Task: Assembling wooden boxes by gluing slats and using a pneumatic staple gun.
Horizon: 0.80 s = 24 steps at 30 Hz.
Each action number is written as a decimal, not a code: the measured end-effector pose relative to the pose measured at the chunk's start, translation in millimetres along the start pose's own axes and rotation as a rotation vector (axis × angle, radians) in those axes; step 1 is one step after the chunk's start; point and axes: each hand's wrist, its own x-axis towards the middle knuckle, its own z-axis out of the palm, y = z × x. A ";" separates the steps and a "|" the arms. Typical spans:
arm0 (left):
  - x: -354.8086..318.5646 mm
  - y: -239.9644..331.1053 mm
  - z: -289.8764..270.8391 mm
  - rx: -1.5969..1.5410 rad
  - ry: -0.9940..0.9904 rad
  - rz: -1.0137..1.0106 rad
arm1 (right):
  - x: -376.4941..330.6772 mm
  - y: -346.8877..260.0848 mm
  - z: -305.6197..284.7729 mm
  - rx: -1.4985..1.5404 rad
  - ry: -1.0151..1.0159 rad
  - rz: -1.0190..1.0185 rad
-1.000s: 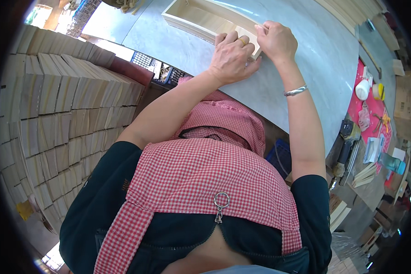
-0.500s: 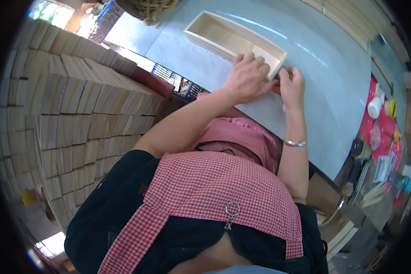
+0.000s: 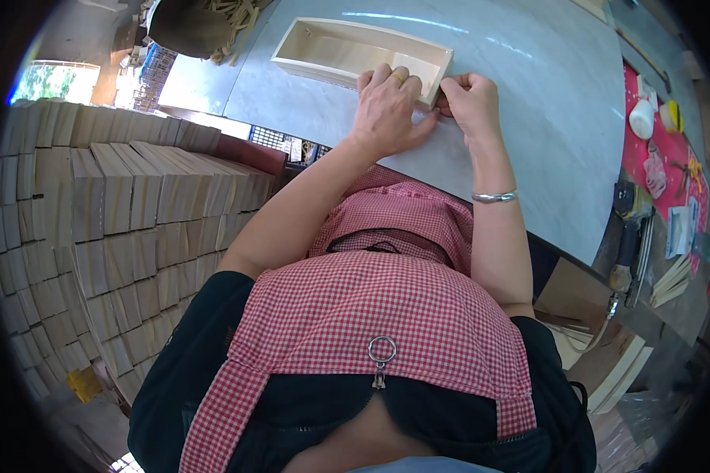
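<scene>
A long, pale wooden box [image 3: 315, 73], without a lid, lies on the grey-white tabletop [image 3: 544, 118]. My left hand [image 3: 388, 118] grips its near wall close to the right end, with the fingers curled over the rim. The left thumb points across toward my right hand [image 3: 473, 109]. At the box's near right corner, the fingertips of that right hand are pinched together. Whatever small thing they may hold is hidden. A silver bangle [image 3: 495, 196] circles my right wrist.
Stacked wooden pieces [image 3: 166, 193] rise in a high pile at the left. A dark round container [image 3: 189, 27] of wood strips stands at the far left. Along the right lie a white bottle [image 3: 641, 120], a yellow-capped tub [image 3: 671, 117] and a brush [image 3: 625, 260].
The view has swung, so the box and both hands sit further left and higher in the picture. Around the box's right end, the hands keep nearly the same hold.
</scene>
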 end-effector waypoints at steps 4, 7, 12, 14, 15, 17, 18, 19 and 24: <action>-0.8 -1.8 0.4 -0.004 0.012 0.002 | -7.0 -0.1 1.3 -0.003 0.021 -0.072; 0.1 -1.8 0.7 -0.011 0.014 0.011 | -5.1 -3.2 0.9 -0.031 0.032 -0.077; -0.4 -1.2 0.7 -0.018 0.017 0.032 | -5.1 -7.2 7.4 -0.085 0.097 -0.049; -1.5 -1.8 1.6 0.000 0.025 0.023 | -9.7 -7.3 17.6 -0.025 0.203 -0.102; 0.5 -2.8 2.8 0.010 0.029 0.017 | -10.0 -7.0 19.2 0.006 0.255 -0.128; 0.4 -3.2 2.3 0.008 0.031 0.019 | -13.9 1.3 21.8 0.099 0.258 -0.161; 0.3 -3.1 2.6 0.004 0.031 0.020 | -15.4 5.9 23.0 0.190 0.263 -0.193; -0.1 -3.1 3.0 0.000 0.031 0.019 | -16.2 9.7 24.3 0.280 0.267 -0.222; 1.5 -1.9 1.5 -0.002 0.013 0.008 | -13.2 12.7 18.4 0.491 0.140 -0.152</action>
